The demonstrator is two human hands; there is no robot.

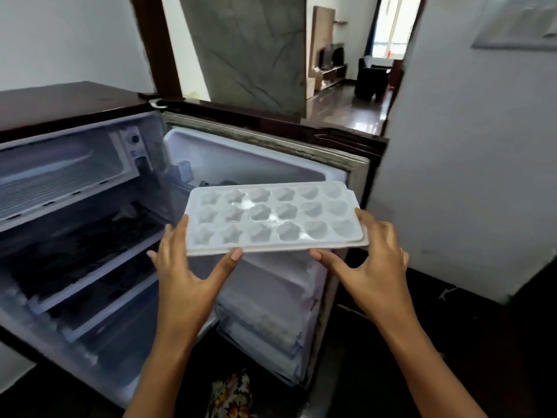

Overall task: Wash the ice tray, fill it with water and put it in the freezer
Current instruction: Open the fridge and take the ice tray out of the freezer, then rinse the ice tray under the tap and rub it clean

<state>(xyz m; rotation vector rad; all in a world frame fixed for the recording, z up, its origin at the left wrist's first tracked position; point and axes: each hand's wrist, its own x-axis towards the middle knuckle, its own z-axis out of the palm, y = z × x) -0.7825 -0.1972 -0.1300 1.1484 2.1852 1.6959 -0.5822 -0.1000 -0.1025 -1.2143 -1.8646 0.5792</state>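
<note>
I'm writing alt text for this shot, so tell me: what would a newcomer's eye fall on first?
The white plastic ice tray with star-shaped moulds, held roughly level mid-frame by its edges between the left hand and right hand. Behind it the dark brown fridge stands open, its freezer compartment at upper left and its white-lined door swung out behind the tray.

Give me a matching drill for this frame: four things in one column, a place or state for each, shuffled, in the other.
Things
1. ice tray
2. fridge door
3. freezer compartment
4. right hand

Place or state
A. swung open
B. grips the ice tray's right end
C. white, held in front of the fridge
D. top left inside the fridge

Pairs: 1-C; 2-A; 3-D; 4-B
</note>
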